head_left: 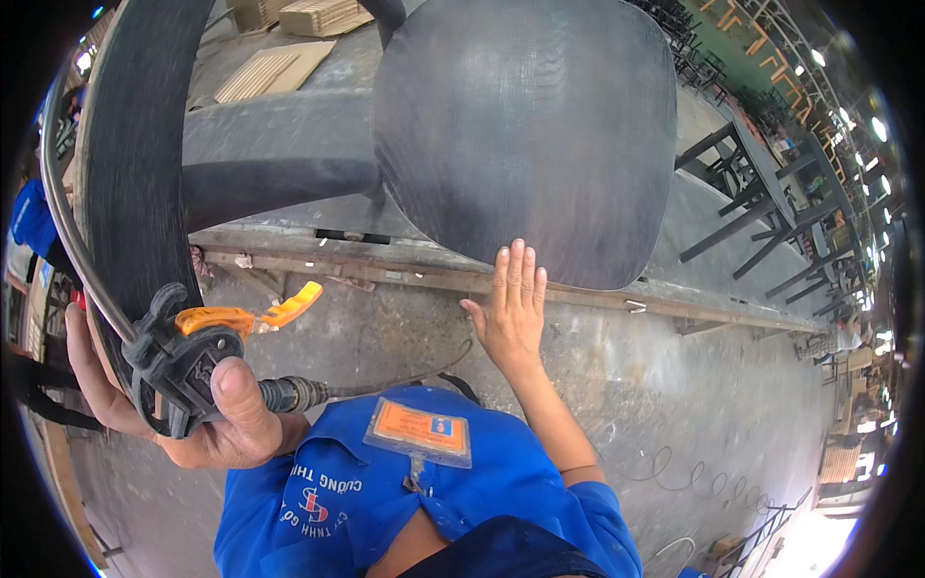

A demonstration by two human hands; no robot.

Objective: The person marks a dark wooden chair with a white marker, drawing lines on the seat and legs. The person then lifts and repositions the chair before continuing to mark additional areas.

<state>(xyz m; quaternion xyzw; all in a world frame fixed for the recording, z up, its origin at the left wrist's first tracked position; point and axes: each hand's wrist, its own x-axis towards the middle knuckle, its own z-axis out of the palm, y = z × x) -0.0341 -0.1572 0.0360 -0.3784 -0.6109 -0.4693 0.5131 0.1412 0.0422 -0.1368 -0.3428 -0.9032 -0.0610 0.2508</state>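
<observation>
A dark, black-stained wooden chair stands in front of me, its broad rounded seat (530, 144) filling the upper middle. My right hand (514, 313) lies flat on the seat's near edge, fingers stretched and holding nothing. At the left, my left hand (236, 419) is wrapped round a black air blow gun (183, 371) with an orange trigger and a long bent metal tube. An air hose (385, 388) is coupled to the gun. Close behind the tube rises the chair's curved backrest (135, 144). Part of my left fingers is hidden behind the gun.
The chair is on a long grey workbench with a wooden front rail (568, 294). Pale wooden boards (275, 72) lie beyond it. More dark chairs or stools (771, 207) are at the right. A coiled hose (703, 486) trails over the floor. Another person's blue sleeve (34, 217) shows far left.
</observation>
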